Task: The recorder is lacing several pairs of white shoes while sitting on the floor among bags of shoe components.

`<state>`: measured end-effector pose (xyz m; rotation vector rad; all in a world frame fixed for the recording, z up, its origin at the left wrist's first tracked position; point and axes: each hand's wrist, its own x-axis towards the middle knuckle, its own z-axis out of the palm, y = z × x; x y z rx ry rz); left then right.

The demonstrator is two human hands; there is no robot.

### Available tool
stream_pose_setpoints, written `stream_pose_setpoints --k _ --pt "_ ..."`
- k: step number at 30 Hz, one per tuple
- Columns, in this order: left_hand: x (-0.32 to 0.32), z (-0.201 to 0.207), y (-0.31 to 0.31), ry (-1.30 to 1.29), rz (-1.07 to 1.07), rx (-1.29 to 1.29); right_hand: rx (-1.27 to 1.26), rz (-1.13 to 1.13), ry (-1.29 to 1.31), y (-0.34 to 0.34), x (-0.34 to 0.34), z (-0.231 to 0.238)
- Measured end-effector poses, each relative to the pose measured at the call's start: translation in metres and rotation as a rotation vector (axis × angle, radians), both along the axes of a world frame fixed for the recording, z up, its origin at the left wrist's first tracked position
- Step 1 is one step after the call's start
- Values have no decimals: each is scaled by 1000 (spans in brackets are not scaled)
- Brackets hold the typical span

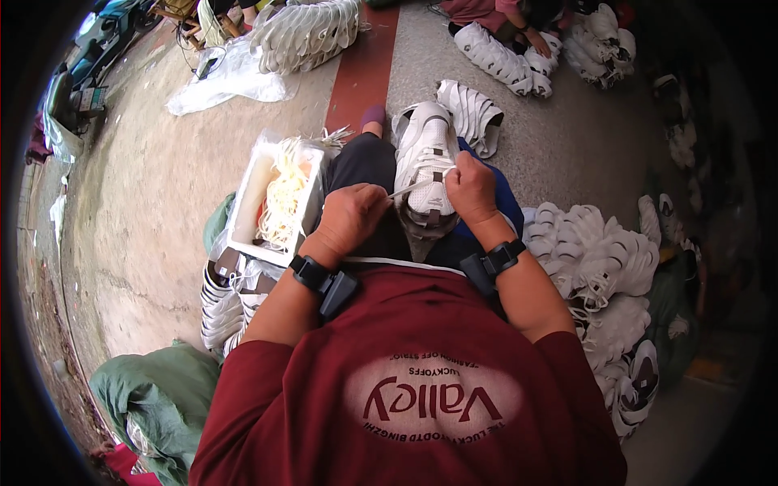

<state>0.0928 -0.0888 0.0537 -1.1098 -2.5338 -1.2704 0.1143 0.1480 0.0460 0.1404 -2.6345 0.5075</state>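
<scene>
A white and grey shoe upper rests between my knees, its toe pointing away from me. A pale shoelace stretches across it, taut between my two hands. My left hand is closed on one end of the lace, left of the upper. On the other side, my right hand pinches the lace close to the upper's edge; its fingertips are partly hidden. Just left of my left leg stands a white foam box with a tangle of cream laces in it.
Nested white uppers lie beyond my right knee, and a large pile of uppers sits at my right. More uppers are under the box. A green sack lies lower left. Across from me, another person's hand touches a row of uppers.
</scene>
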Motion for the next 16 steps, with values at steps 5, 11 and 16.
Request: stream_pose_setpoints --k 5,11,16 --pt "-2 -2 -3 -50 23 36 -25 134 37 0 0 10" --pt "-2 -8 -2 -68 46 60 -71 -123 -18 1 1 -3" --pt "-3 -10 -6 -100 29 34 -647 101 -189 13 -9 -3"
